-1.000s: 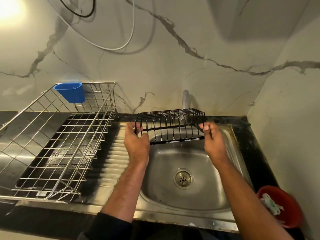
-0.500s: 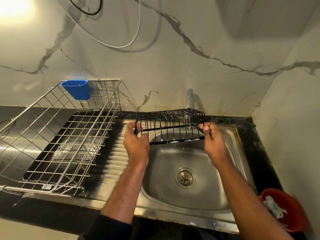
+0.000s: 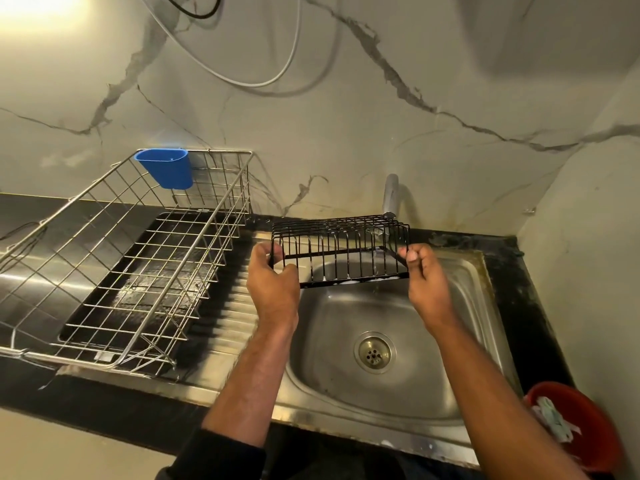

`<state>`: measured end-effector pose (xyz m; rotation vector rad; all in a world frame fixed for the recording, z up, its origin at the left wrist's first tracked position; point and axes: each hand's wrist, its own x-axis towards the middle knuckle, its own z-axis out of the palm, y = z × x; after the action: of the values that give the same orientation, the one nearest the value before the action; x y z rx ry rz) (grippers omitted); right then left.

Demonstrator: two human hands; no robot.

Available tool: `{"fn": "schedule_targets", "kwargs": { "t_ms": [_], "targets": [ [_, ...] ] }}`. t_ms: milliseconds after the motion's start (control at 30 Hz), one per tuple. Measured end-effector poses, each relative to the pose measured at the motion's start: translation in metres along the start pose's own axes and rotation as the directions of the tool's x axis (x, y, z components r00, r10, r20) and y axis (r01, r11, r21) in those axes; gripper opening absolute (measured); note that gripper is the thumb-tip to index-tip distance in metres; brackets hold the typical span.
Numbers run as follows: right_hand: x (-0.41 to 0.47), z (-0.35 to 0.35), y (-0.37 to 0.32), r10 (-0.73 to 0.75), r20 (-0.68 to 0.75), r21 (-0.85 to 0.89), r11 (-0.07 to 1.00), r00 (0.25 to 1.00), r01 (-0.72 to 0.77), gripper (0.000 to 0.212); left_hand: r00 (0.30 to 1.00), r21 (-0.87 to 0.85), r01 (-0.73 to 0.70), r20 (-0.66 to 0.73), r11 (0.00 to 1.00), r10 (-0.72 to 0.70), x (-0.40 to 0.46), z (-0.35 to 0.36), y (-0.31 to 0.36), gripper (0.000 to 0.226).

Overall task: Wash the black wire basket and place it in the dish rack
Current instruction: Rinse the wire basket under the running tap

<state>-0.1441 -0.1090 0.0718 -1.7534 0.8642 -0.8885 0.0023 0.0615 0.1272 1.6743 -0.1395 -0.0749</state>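
I am holding the black wire basket point(image 3: 341, 252) above the sink point(image 3: 467, 306), under the tap point(image 3: 390, 195), my left hand point(image 3: 273, 285) and right hand point(image 3: 424, 278) pinching its end wires. It looks light, stiff and probably slippery when wet, so those ends seem the safest hold.

No readable text, label, brand, number or sign on anything in view.

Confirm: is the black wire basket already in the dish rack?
No, both hands hold the black wire basket above the sink, right of the dish rack.
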Motion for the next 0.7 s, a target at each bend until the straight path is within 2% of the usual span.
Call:
{"fn": "schedule_targets", "kwargs": {
  "t_ms": [233,500,700],
  "targets": [
    [0.004,-0.002,0.007,0.070,-0.033,-0.032,0.997,0.997,-0.071,0.020,0.995,-0.025,-0.008,0.104,1.000,0.010,-0.003,-0.002,-0.006,0.039],
    [0.009,0.006,0.007,0.055,-0.052,-0.104,0.993,0.997,-0.060,0.022,0.983,0.061,-0.050,0.182,0.997,0.038,-0.021,-0.009,0.004,0.038],
    [0.015,0.011,0.009,0.098,-0.062,-0.158,0.982,0.993,-0.107,0.025,0.973,0.060,-0.018,0.233,0.998,0.004,-0.025,-0.012,0.010,0.041]
  ]
}}
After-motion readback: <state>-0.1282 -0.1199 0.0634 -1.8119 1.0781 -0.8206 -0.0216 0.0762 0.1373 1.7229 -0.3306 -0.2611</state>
